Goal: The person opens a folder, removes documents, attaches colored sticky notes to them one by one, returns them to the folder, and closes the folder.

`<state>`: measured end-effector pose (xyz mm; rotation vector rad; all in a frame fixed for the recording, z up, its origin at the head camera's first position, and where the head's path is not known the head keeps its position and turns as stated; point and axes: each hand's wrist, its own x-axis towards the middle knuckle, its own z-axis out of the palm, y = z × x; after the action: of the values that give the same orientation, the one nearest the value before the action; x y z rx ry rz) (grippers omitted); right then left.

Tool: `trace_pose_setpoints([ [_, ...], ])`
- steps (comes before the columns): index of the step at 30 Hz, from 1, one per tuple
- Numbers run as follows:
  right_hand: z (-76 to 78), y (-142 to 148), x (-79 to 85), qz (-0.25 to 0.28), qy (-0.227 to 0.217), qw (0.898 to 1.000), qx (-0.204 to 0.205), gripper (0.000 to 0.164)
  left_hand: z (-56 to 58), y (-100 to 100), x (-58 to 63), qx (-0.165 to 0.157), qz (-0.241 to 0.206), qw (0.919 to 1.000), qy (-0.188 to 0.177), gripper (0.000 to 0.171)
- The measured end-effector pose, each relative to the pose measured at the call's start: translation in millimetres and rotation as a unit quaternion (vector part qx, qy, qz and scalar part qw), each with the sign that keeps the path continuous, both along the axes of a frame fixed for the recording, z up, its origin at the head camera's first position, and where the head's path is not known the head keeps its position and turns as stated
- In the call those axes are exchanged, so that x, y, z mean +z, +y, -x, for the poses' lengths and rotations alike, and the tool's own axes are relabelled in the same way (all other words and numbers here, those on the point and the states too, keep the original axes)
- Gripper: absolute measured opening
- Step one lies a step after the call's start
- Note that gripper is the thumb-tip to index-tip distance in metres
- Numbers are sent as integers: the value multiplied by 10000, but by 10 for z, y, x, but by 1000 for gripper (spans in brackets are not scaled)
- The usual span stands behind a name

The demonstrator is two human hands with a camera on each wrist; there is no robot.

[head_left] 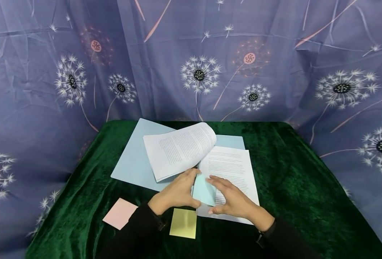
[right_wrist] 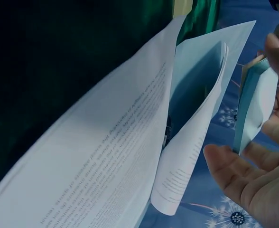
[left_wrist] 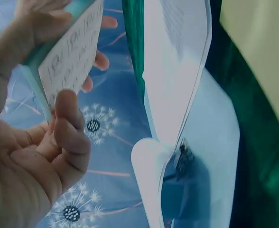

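- The left hand (head_left: 178, 189) pinches a pale-blue square paper pad (head_left: 205, 191) between fingers and thumb, above the white printed paper sheaf (head_left: 178, 145).
- The right hand (head_left: 236, 201) has its fingers spread beside the pad; I can't tell whether they touch it.
- Beneath the sheaf, a light-blue flat folder (head_left: 130, 158); nearer the person, a yellow square note (head_left: 183, 228) and pink square note (head_left: 119, 214).

Curtain (head_left: 160, 77): dandelion-printed, backing my head view.
Cloth (head_left: 294, 190): green, creased.
Pink note (head_left: 118, 213): left of the yellow note (head_left: 183, 223).
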<state>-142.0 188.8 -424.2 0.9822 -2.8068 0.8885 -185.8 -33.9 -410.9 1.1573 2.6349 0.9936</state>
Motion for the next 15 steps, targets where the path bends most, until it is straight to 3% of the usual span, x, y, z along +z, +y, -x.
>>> trace_pose_setpoints([
  [11,-12,-25,-49,119,470,9973,-555,83,-39,81,-37,411,-267,9961,-730,93],
  [15,-14,-26,-67,306,480,9964,-623,79,-44,92,-43,387,-437,9942,-903,95],
])
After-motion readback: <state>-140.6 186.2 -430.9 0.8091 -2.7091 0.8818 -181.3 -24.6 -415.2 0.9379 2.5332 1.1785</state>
